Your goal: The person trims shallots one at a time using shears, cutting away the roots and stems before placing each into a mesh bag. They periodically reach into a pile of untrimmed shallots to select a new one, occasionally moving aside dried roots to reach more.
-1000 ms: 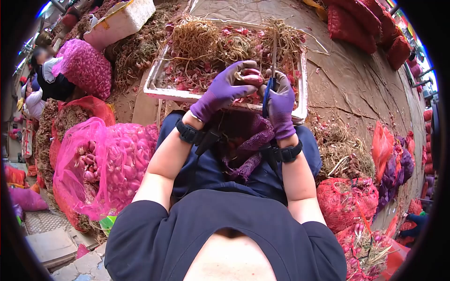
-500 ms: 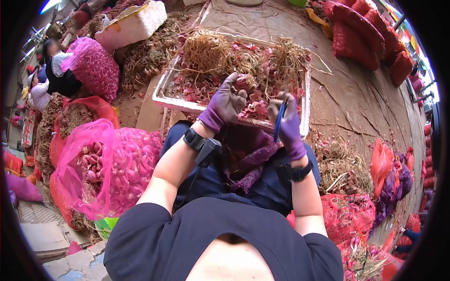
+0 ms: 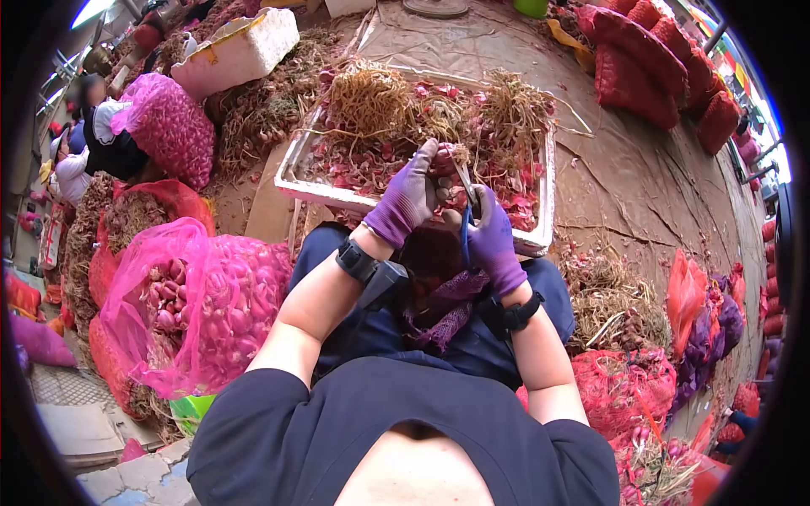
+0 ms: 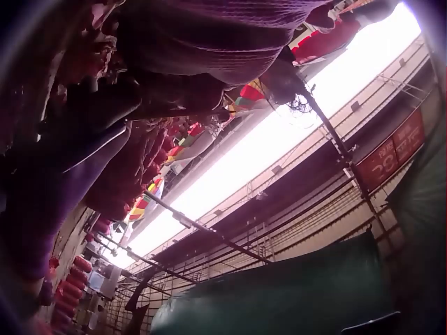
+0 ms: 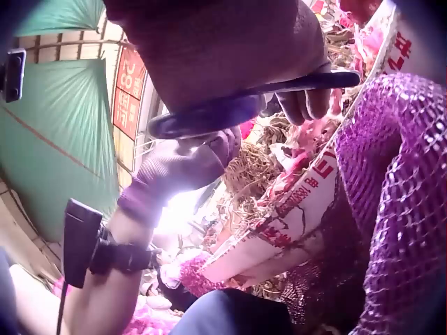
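Person seated on the ground, both hands in purple gloves, working over the near edge of a white foam box [image 3: 291, 173]. Left hand [image 3: 409, 196] has its grip curled round a shallot [image 3: 445, 160], holding it up above the box, just over the near rim. Right hand [image 3: 489, 240] sits just beside it, grip clamped on the blue handles of a pair of scissors [image 3: 466, 198]; blades point up toward the shallot and meet it at the root end, though whether they touch is hard to tell. In the right wrist view the scissors [image 5: 251, 105] show as a dark bar across the gloved palm, left hand [image 5: 185, 164] behind them. The box is heaped with dry roots and red skins. A purple mesh bag [image 3: 443, 299] lies on the lap, under the hands. A large pink net sack [image 3: 194, 295] of shallots stands at the person's left knee; red sacks [image 3: 629, 384] stand at the right. Left wrist view is mostly dark glove and roofing, nothing more to read.
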### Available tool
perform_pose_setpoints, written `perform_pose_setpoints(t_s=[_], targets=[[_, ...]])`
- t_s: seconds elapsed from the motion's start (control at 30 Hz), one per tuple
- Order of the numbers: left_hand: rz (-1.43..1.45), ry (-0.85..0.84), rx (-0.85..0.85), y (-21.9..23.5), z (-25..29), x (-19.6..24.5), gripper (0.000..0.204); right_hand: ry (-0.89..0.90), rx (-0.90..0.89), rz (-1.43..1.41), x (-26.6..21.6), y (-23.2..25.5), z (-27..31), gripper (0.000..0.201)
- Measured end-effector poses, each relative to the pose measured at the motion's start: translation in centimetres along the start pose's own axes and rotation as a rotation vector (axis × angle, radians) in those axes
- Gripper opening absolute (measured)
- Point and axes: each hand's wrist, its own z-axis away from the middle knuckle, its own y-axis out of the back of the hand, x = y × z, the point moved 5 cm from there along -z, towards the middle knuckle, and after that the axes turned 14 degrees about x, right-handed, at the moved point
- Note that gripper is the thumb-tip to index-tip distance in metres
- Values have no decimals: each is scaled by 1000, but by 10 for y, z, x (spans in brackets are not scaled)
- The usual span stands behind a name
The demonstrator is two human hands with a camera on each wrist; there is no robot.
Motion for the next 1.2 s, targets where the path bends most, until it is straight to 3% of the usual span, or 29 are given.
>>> perform_pose_setpoints(t_s=[0.1,0.2,0.3,0.43,0.5,0.57,0.63,0.77,0.83,0.87,0.93,1.17,1.2], targets=[[-15,17,-103,-1,-3,0,28,-136,-35,-140,1,-2,1,45],[73,173,124,2,2,-9,29,-184,-17,-114,-3,-1,0,37],[4,48,144,7,-7,-8,29,-142,18,-39,4,0,0,35],[-32,14,78,12,-14,-8,30,-110,3,47,11,3,-2,39],[-83,2,192,18,-18,-8,32,-165,-127,157,10,3,-4,44],[-106,8,202,18,-23,-8,32,-143,-116,153,14,-1,-5,51],[-42,143,297,21,-24,-12,32,-175,-135,229,18,-4,-5,52],[-46,146,247,21,-29,-15,32,-185,-119,177,28,-11,-6,54],[-52,124,210,21,-32,-16,33,-324,-203,-85,33,-15,-4,56],[-53,124,209,17,-28,-14,33,-323,-201,-85,29,-12,-5,56],[-60,122,188,8,-18,-11,28,-687,-355,-549,23,-13,3,56],[-10,163,54,10,-19,-16,32,-935,-481,-851,26,-9,15,51],[-96,56,46,13,-19,-14,33,-937,-474,-863,24,-8,16,49]])
